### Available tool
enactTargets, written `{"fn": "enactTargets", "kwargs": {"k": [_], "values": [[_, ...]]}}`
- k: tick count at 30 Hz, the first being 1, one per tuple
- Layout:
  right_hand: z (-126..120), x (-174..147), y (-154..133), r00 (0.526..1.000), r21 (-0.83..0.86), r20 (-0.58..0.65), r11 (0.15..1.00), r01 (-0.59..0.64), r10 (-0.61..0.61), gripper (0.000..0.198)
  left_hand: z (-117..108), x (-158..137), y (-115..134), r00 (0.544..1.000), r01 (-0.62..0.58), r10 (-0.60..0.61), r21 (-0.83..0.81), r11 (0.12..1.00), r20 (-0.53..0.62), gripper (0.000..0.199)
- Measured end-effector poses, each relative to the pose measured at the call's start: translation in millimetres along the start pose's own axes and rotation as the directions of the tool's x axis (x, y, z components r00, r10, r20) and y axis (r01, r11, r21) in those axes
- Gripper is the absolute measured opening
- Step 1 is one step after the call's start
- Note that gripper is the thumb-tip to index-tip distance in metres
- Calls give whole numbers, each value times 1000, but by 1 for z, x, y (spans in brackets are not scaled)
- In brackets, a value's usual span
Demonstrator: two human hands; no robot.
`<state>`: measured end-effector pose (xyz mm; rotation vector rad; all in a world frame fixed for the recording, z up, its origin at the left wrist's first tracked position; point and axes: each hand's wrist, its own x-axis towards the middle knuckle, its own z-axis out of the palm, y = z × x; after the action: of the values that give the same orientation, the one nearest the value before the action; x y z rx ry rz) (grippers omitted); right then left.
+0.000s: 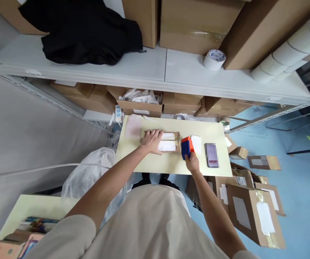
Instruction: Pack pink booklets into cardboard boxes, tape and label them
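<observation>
Left hand (151,141) lies flat, grip released, on the box (168,141) on the desk (171,163); right hand (192,162) grasps the tape dispenser (186,147).

On the table (171,163): a small box (168,142) at centre under the left hand (151,141); just right of it, a tape dispenser (187,146) in the right hand (192,162); further right, a phone (211,154). Behind, a shelf (165,68) bearing cartons (195,25) and a tape roll (214,59).

stockroom / packing area, pretty obvious | metal shelving (165,77) loaded with cardboard boxes (198,25) | tape rolls (214,59) lying around | labelled parcels (254,212) piled on the blue floor (300,194) | small packing table (171,162)
</observation>
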<state>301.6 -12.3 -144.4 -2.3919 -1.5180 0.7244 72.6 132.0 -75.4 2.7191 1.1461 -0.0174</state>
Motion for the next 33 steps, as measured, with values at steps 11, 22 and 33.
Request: {"fn": "enactTargets", "kwargs": {"k": [11, 22, 33], "values": [[-74, 22, -86, 980, 783, -52, 602, 158, -190, 53, 26, -37, 13, 999, -39, 36, -92, 995, -30, 100], [-54, 59, -96, 933, 738, 174, 669, 88, -315, 55, 23, -53, -13, 799, 172, -573, -982, -74, 183, 39], [-49, 55, -92, 943, 680, 132, 720, 139, -306, 55, 30, -25, -5, 747, 266, -455, -846, -463, 484, 19]]}}
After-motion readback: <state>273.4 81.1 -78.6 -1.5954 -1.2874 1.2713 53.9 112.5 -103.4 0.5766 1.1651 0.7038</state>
